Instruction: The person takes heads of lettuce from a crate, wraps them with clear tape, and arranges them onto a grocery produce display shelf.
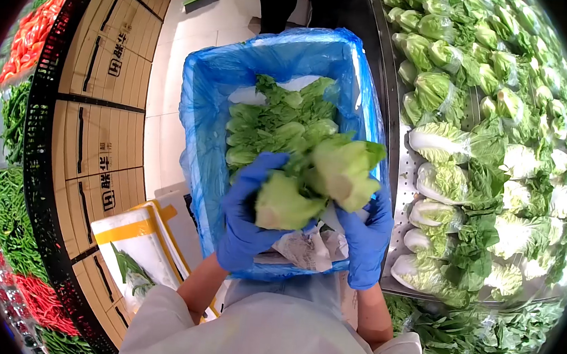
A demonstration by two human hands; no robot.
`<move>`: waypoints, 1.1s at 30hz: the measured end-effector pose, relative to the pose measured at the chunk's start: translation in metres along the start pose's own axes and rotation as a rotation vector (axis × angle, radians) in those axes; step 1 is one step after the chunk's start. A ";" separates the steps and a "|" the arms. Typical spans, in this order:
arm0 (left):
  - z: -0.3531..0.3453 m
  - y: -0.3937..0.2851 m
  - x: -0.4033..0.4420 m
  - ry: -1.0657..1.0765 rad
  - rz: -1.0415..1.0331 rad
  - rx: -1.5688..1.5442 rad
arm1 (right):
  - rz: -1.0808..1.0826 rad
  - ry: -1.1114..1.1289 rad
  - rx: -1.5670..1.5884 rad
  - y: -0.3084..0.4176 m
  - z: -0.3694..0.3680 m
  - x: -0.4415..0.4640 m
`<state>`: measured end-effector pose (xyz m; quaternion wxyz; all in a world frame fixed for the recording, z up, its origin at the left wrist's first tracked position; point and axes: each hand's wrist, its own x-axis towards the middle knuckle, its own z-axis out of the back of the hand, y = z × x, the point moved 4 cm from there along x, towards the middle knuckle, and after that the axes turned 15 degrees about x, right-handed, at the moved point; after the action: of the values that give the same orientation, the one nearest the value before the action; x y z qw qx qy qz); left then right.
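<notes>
Left lettuce head [287,202]: cut end towards us, above the near part of the blue-lined crate [206,98]; its edges look blurred, so we judge it is moving and could roll out of a loose cradle.
Right lettuce head [345,172]: just beside the left one, cut end also towards us; if we press the two together, we think outer leaves could bruise or snap.
Crate liner: loose, crinkled plastic around the rim; we could snag a glove or a leaf on it if our hands dip low.
Crumpled paper [304,250]: below the heads, at the crate's near end; it might catch on our fingers.
Lettuces in the crate [281,120]: lying close together; a dropped head could crush their leaves.
Left hand [246,217]: blue-gloved, fingers curved and parted around the left head, cupping its side and underside.
Right hand [369,233]: blue-gloved, bent against the right head's outer, lower side; the head hides some fingertips, so we cannot tell how far apart they are or how firmly they press.
</notes>
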<state>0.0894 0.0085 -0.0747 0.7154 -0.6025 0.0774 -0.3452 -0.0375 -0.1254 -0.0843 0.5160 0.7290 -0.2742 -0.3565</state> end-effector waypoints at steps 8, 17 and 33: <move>-0.015 -0.028 -0.005 -0.465 0.097 0.491 | 0.122 -0.100 0.030 0.015 -0.020 -0.016; 0.004 -0.040 0.003 -0.081 -0.053 0.361 | 0.077 -0.129 0.071 0.028 0.004 0.003; 0.003 -0.065 0.024 0.265 -0.297 0.496 | -0.057 0.315 -0.053 0.049 0.015 -0.007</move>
<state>0.0832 -0.0051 -0.0070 0.7660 -0.3641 -0.0054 -0.5298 -0.0549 -0.1439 -0.0391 0.5614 0.7695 -0.1595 -0.2594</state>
